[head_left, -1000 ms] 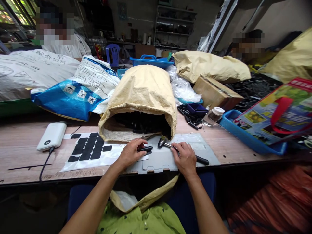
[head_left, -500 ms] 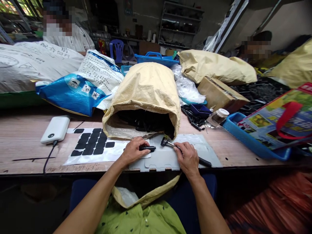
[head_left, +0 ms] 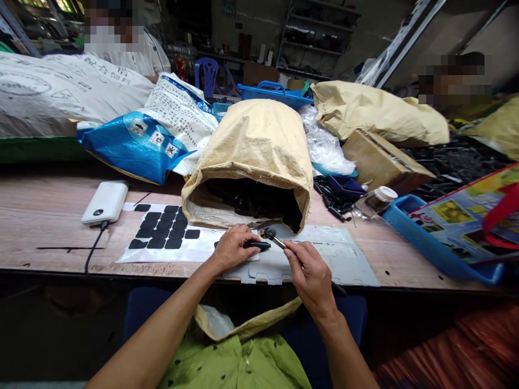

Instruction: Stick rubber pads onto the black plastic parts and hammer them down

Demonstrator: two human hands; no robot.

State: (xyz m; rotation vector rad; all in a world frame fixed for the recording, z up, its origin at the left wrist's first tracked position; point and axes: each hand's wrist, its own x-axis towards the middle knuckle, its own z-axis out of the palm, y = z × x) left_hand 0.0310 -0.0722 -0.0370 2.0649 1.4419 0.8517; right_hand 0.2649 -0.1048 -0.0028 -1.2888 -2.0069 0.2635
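My left hand (head_left: 235, 247) is closed on a short black pen-like rod (head_left: 259, 245), which lies sideways low over a grey board (head_left: 348, 262) at the table's front. In my right hand (head_left: 311, 273) is a small hammer (head_left: 278, 242) with a black head and a metal shaft. Its head is just above the rod's right part; whether they touch I cannot tell. The dark handle runs back under my right wrist. Behind both hands, a tan sack (head_left: 263, 129) opens toward me, with many black pieces (head_left: 251, 200) inside.
Left of my hands lies a white sheet (head_left: 194, 251) of black rounded squares, beside a white power bank (head_left: 106, 201) with a cable. To the right are loose black pieces (head_left: 334, 205), a clear jar (head_left: 375, 202) and a blue tray (head_left: 441, 254). Two people sit across the table.
The hammer in my right hand has moved left, its head now close over the black rod. My left hand keeps its hold. The whole view has shifted slightly.
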